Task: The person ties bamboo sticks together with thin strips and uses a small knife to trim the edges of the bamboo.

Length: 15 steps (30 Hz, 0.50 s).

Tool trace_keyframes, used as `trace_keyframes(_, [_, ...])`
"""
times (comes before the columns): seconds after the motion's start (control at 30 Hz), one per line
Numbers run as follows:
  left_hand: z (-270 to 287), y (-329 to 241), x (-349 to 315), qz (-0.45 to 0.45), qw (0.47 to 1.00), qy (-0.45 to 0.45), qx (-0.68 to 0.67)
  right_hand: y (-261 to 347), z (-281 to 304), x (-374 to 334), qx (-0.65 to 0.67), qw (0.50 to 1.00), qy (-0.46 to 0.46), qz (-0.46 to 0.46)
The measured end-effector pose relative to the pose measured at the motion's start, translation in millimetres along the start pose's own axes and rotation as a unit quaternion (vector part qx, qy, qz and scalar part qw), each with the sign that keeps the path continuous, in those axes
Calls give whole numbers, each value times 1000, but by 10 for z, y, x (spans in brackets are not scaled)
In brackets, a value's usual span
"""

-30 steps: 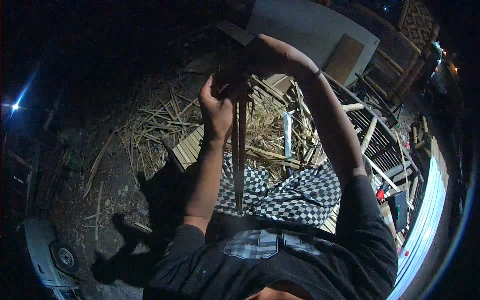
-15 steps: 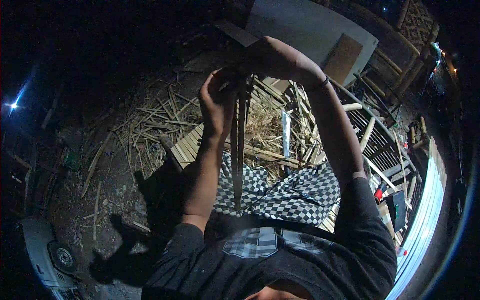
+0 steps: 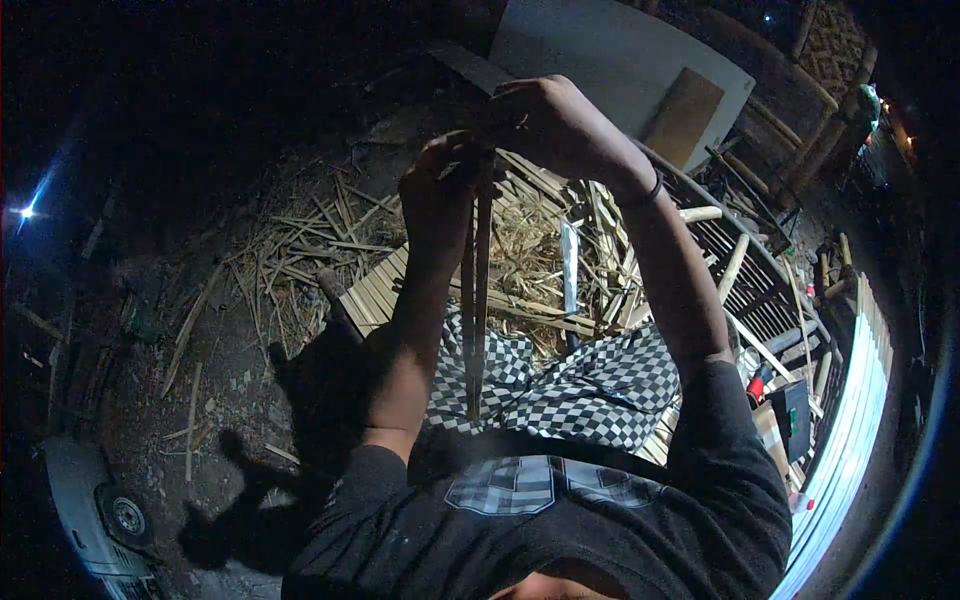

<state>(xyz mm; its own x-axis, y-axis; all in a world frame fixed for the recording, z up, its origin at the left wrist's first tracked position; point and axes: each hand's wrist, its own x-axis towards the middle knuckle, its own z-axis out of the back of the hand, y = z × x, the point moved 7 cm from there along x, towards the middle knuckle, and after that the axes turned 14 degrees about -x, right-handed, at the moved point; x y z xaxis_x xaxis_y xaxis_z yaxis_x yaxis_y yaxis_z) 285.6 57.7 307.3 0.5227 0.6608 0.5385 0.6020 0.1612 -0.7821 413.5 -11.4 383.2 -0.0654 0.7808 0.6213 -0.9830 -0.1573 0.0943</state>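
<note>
Several thin bamboo strips (image 3: 478, 300) hang upright in front of me, their lower ends reaching down over my lap. My left hand (image 3: 437, 178) is closed round their upper part, its fingers curled and partly in shadow. Bent over the top of the strips, my right hand (image 3: 548, 118) has its fingers closed beside the left. A small pale tip shows by those fingers, but what they pinch is too dark to make out. Beyond my knees, a long-bladed knife (image 3: 571, 265) stands near upright among bamboo shavings (image 3: 520, 240).
Split bamboo pieces (image 3: 300, 240) lie heaped on the ground at left. A slatted bamboo bench (image 3: 375, 295) is under me. Right are a slatted bamboo frame (image 3: 750, 285) and long pale strips (image 3: 850, 420). A pale board (image 3: 610, 70) lies ahead; a vehicle (image 3: 85, 500) stands lower left.
My right hand has turned and dropped slightly, its wrist lower. My left hand has tilted, its fingers now more in shadow. The strips stay almost in place.
</note>
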Motion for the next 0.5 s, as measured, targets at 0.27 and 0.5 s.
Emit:
trace_keyframes(0.27, [-27,35,4,35,998,2,-51,-94,-113,-61,-75,996,38,36])
trace_keyframes(0.5, [39,171,54,75,994,6,-73,269,23,-139,-53,997,-47,29])
